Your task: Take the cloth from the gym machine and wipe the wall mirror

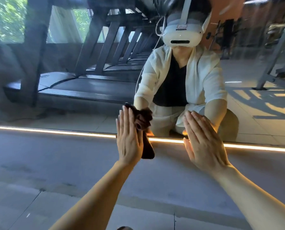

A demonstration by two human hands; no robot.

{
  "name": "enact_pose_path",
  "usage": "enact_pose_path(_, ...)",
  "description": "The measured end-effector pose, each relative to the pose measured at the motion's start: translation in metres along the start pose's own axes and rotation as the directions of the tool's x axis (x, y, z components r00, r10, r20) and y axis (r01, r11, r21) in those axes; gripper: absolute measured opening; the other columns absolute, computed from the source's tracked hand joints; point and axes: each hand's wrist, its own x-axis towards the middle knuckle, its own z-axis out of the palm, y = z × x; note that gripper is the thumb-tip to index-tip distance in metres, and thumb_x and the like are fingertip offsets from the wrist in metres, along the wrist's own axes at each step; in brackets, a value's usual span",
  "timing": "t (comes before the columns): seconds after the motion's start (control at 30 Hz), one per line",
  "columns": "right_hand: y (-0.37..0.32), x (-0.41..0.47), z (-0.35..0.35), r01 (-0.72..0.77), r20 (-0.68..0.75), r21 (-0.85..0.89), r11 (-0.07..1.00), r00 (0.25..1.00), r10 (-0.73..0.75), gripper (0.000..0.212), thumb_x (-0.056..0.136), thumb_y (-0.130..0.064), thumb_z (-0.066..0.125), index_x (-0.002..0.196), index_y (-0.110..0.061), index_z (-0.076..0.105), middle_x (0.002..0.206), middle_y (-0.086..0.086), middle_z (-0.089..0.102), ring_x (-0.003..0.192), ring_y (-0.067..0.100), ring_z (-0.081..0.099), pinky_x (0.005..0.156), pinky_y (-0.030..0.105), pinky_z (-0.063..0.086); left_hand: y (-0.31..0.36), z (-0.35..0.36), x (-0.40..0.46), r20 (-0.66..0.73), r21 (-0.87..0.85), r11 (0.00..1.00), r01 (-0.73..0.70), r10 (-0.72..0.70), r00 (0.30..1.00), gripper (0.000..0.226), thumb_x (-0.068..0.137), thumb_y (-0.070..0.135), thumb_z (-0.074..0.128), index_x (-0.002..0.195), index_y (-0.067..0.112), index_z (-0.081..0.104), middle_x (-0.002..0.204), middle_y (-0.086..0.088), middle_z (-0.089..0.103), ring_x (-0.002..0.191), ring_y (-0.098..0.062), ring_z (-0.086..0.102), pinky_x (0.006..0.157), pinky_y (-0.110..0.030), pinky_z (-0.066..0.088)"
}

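Low against the large wall mirror, both hands raised with fingers straight and pointing up.

Left hand flat, fingers together, pressing a dark brown, soft, crumpled cloth to the glass; not clenched round it, only pinning it under palm and fingers. Cloth bunched and rumpled at the top beside the fingertips, narrowing to a smoother dark flap hanging below the heel of the palm, down across the glowing strip. Texture fuzzy at the upper edge, almost black in the folds. Upper part hard to separate from its own reflection, the two merging at the glass.

Right hand bare and spread flat, fingers close together, holding nothing, laid against or just at the mirror well to the right of the cloth; contact with the glass not certain. Warm orange glow on its lower edge.

Along the mirror's foot, a thin warm-lit light strip running left to right, slightly downhill toward the right. Below it, grey tiled floor with thin joints and a few dark specks.

In the reflection: a person in a loose white jacket over a black top, wearing a white headset; a row of dark treadmills receding leftward; windows with green foliage at upper left; sunlit patches on the floor at right.
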Motion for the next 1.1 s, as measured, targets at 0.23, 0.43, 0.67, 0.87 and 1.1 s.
enact_pose_path(0.23,-0.029,0.003,0.009,-0.138,0.039,0.054,0.989,0.99,0.136,0.064,0.1,-0.027,0.045,0.151,0.011,0.031,0.16,0.028,0.027,0.15,0.039,0.025,0.119,0.051,0.032,0.003,-0.002,0.016,-0.059,-0.09,0.991,0.103,-0.108,0.992,0.063,0.103,0.003,0.04,0.156,0.001,0.007,0.165,-0.018,0.004,0.154,-0.03,0.001,0.126,-0.041,0.004)
enact_pose_path(0.43,-0.025,0.002,0.012,-0.112,-0.006,0.077,0.991,0.994,0.113,0.062,0.101,-0.027,0.043,0.151,0.01,0.032,0.159,0.028,0.03,0.149,0.039,0.028,0.121,0.047,0.027,0.001,0.009,-0.033,0.085,-0.116,0.993,-0.012,0.022,0.996,0.082,0.098,-0.004,0.042,0.159,0.022,-0.007,0.168,0.0,-0.009,0.154,-0.025,-0.002,0.124,-0.046,0.008)
enact_pose_path(0.67,-0.023,0.03,-0.002,-0.086,-0.026,0.076,0.993,0.996,0.088,0.064,0.101,-0.029,0.041,0.153,0.006,0.029,0.163,0.022,0.024,0.152,0.034,0.024,0.12,0.051,0.03,0.034,-0.025,0.136,-0.188,-0.076,0.996,-0.051,0.036,0.982,0.059,0.104,0.022,0.03,0.154,-0.004,0.013,0.162,-0.017,0.013,0.152,-0.027,0.006,0.125,-0.035,0.0)
enact_pose_path(0.87,-0.009,0.099,-0.025,-0.047,-0.175,0.124,0.991,0.982,0.069,0.067,0.092,-0.021,0.051,0.151,0.007,0.035,0.162,0.022,0.026,0.152,0.033,0.023,0.12,0.053,0.029,0.036,-0.02,0.111,0.124,0.082,0.781,-0.619,0.608,0.784,0.053,0.105,0.019,0.04,0.154,0.004,0.025,0.163,-0.012,0.017,0.153,-0.023,0.015,0.124,-0.043,0.019)
enact_pose_path(1.1,0.052,0.218,-0.079,0.027,-0.42,-0.07,0.997,0.906,-0.054,0.06,0.104,-0.031,0.04,0.153,0.003,0.034,0.16,0.022,0.029,0.15,0.034,0.026,0.126,0.045,0.011,0.023,-0.079,0.255,-0.256,0.152,0.958,-0.243,0.275,0.927,0.06,0.102,0.027,0.031,0.154,-0.002,0.024,0.161,-0.019,0.022,0.151,-0.028,0.018,0.125,-0.035,0.007)
